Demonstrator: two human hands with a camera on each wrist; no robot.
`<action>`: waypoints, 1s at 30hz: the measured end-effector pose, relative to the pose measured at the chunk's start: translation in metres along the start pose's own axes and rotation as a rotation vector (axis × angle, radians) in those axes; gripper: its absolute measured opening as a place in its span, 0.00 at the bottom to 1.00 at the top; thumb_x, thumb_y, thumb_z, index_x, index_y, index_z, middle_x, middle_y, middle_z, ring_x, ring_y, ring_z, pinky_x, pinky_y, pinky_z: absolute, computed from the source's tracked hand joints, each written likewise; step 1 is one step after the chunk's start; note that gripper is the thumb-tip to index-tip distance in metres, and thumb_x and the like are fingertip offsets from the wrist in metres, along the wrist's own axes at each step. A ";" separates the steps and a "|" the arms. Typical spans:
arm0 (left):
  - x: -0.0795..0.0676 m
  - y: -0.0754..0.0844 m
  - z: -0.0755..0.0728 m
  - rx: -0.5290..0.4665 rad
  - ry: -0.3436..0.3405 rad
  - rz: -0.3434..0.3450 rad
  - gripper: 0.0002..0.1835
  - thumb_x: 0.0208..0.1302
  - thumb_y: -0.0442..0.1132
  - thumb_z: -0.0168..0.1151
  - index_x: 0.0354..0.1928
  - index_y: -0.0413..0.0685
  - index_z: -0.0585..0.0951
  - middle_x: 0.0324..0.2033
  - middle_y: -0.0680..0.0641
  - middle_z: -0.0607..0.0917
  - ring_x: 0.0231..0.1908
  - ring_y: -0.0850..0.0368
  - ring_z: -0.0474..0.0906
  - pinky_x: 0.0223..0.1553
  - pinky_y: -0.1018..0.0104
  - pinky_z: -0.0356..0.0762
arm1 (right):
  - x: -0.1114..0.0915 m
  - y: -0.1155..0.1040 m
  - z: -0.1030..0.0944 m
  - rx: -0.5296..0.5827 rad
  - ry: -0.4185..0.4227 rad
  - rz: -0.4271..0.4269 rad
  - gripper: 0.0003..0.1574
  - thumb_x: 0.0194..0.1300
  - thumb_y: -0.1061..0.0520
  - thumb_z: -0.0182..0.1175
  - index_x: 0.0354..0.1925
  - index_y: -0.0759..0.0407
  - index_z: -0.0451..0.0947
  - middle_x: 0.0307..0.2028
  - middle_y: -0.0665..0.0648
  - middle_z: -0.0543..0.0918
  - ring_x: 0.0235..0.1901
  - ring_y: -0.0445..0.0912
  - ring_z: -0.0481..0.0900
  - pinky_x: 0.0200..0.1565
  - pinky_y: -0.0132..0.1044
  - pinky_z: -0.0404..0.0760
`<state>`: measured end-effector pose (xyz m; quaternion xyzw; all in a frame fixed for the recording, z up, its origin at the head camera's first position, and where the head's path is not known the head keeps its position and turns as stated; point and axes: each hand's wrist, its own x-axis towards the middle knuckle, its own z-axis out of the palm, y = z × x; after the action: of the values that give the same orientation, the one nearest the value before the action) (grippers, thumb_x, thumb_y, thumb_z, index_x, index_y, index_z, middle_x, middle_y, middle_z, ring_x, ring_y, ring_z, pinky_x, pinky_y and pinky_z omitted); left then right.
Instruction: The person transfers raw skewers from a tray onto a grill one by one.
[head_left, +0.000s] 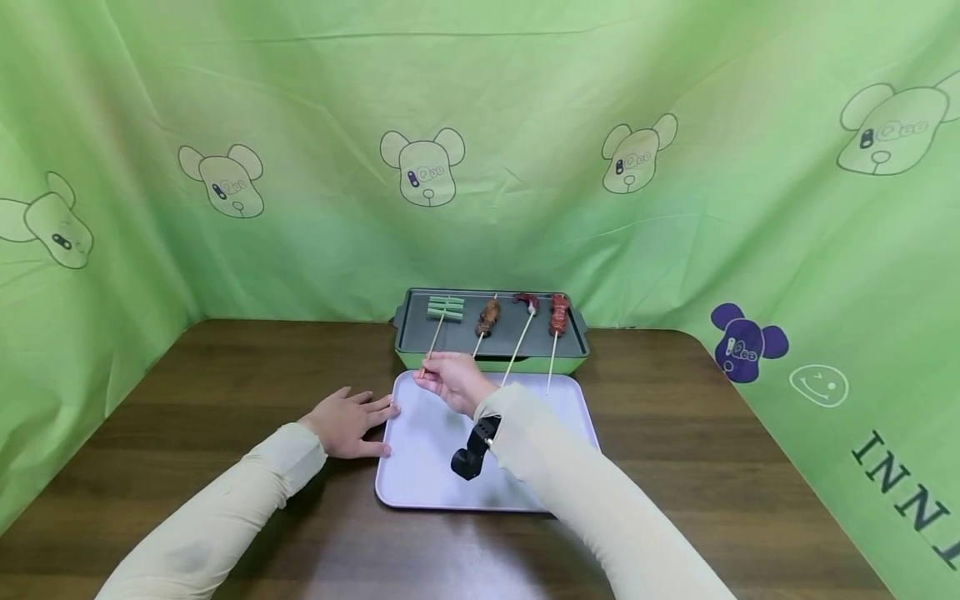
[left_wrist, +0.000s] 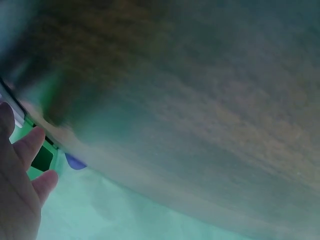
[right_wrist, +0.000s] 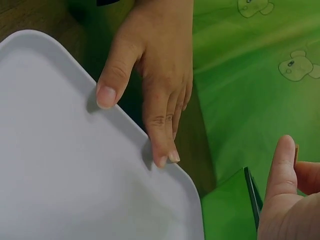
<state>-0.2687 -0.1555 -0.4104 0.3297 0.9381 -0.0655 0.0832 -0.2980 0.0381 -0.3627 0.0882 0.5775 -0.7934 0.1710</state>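
Note:
My right hand pinches the stick end of a skewer of green pieces, whose food end overlaps the left part of the grill plate. Just the thumb and part of a finger of that hand show in the right wrist view. At the left edge of a white tray, my left hand rests with fingers spread, thumb and fingertips on the rim. Also on the grill lie a brown meat skewer, a dark red curled skewer and a red meat skewer, their sticks pointing toward me.
The tray lies right in front of the grill on a brown wooden table. Behind the table hangs a green curtain printed with bear heads. A black camera strap sits on my right wrist, over the tray.

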 end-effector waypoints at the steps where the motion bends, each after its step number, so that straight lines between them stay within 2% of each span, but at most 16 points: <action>1: 0.000 0.000 0.000 0.000 -0.001 -0.003 0.38 0.65 0.67 0.47 0.70 0.53 0.67 0.69 0.48 0.66 0.63 0.39 0.66 0.62 0.39 0.58 | -0.001 0.001 0.000 0.008 -0.006 0.000 0.22 0.70 0.72 0.46 0.61 0.79 0.64 0.29 0.59 0.75 0.30 0.45 0.79 0.54 0.41 0.75; 6: 0.000 -0.002 0.001 0.008 0.001 -0.004 0.38 0.64 0.68 0.47 0.70 0.53 0.67 0.68 0.48 0.66 0.63 0.39 0.67 0.61 0.39 0.58 | -0.008 0.005 0.003 0.006 -0.065 0.030 0.21 0.72 0.71 0.43 0.60 0.80 0.61 0.31 0.60 0.75 0.30 0.44 0.77 0.57 0.44 0.72; 12: 0.002 -0.004 0.000 0.018 0.002 0.004 0.39 0.64 0.67 0.47 0.70 0.52 0.67 0.69 0.48 0.66 0.66 0.41 0.62 0.62 0.39 0.57 | -0.024 0.009 0.008 -0.010 -0.103 0.073 0.27 0.70 0.73 0.44 0.66 0.77 0.56 0.50 0.73 0.73 0.40 0.50 0.79 0.57 0.44 0.73; 15: 0.004 -0.003 -0.003 0.020 -0.003 0.010 0.39 0.64 0.68 0.47 0.70 0.52 0.66 0.69 0.48 0.66 0.69 0.43 0.58 0.64 0.39 0.54 | -0.031 0.014 0.007 -0.034 -0.102 0.070 0.29 0.69 0.74 0.45 0.67 0.77 0.55 0.54 0.77 0.71 0.45 0.53 0.80 0.56 0.43 0.74; 18: 0.006 -0.002 -0.004 0.020 -0.005 0.016 0.39 0.64 0.68 0.46 0.70 0.52 0.66 0.68 0.48 0.66 0.69 0.44 0.56 0.65 0.39 0.52 | -0.038 0.021 0.003 -0.071 -0.113 0.048 0.30 0.68 0.74 0.45 0.67 0.79 0.55 0.53 0.78 0.73 0.43 0.52 0.81 0.53 0.42 0.76; 21: 0.007 -0.001 -0.005 0.020 -0.004 0.022 0.39 0.65 0.67 0.47 0.70 0.51 0.67 0.68 0.47 0.67 0.69 0.44 0.57 0.65 0.39 0.52 | -0.049 0.026 -0.003 -0.149 -0.155 0.028 0.27 0.70 0.71 0.46 0.65 0.78 0.59 0.44 0.71 0.79 0.33 0.45 0.82 0.48 0.39 0.80; 23: 0.005 0.000 -0.006 0.030 -0.002 0.020 0.38 0.65 0.66 0.47 0.70 0.51 0.67 0.68 0.47 0.67 0.69 0.43 0.57 0.65 0.40 0.53 | -0.057 0.028 -0.007 -0.237 -0.226 0.012 0.26 0.73 0.65 0.47 0.64 0.77 0.61 0.38 0.65 0.81 0.29 0.42 0.81 0.44 0.38 0.82; 25: 0.002 0.001 -0.006 0.039 0.001 0.015 0.37 0.65 0.65 0.48 0.69 0.51 0.69 0.67 0.47 0.68 0.69 0.43 0.58 0.64 0.39 0.54 | -0.066 0.027 -0.014 -0.358 -0.317 -0.016 0.27 0.75 0.58 0.46 0.64 0.75 0.64 0.35 0.60 0.82 0.29 0.42 0.83 0.41 0.38 0.82; 28: -0.006 0.004 -0.008 0.020 0.013 0.020 0.34 0.66 0.63 0.49 0.66 0.48 0.73 0.66 0.45 0.70 0.68 0.42 0.60 0.63 0.38 0.56 | -0.079 0.022 -0.032 -0.563 -0.494 -0.088 0.32 0.78 0.49 0.41 0.65 0.73 0.65 0.42 0.65 0.84 0.37 0.49 0.85 0.43 0.40 0.82; 30: -0.012 0.006 -0.010 -0.010 0.018 0.025 0.32 0.67 0.61 0.49 0.64 0.47 0.75 0.65 0.45 0.71 0.68 0.41 0.60 0.62 0.37 0.56 | -0.086 0.018 -0.048 -0.697 -0.600 -0.138 0.34 0.78 0.46 0.36 0.65 0.72 0.64 0.48 0.68 0.82 0.46 0.54 0.83 0.46 0.41 0.81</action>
<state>-0.2572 -0.1566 -0.3991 0.3417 0.9349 -0.0570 0.0772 -0.2147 0.0935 -0.3650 -0.2464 0.7391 -0.5521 0.2969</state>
